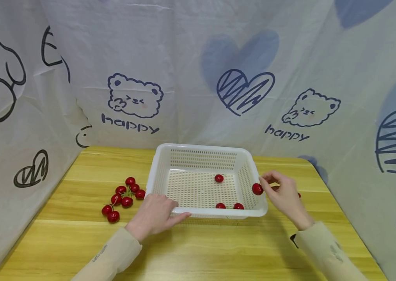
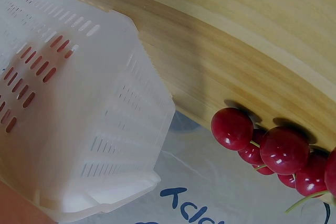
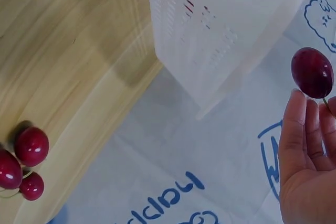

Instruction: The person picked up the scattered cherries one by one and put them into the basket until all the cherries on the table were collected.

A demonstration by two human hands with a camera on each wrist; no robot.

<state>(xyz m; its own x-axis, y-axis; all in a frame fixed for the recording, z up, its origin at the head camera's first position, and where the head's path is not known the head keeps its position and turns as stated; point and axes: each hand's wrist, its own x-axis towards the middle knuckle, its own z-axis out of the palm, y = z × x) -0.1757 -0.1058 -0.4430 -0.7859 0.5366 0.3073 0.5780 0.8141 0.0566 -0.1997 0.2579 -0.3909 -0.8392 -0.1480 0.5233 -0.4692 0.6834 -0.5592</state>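
My left hand grips the near left corner of a white perforated plastic basket, fingers over the rim and thumb along the front outside. With my right hand I pinch a dark red cherry by its stem, beside the basket's right rim. The right wrist view shows this cherry above the fingertips, its green stem running down to them. Inside the basket lie three cherries, one cherry towards the back and two near the front wall, partly hidden by the rim.
Several stemmed cherries lie in a cluster on the wooden table, left of the basket. More cherries rest right of it, mostly hidden behind my right hand in the head view. A printed cloth hangs behind and at both sides.
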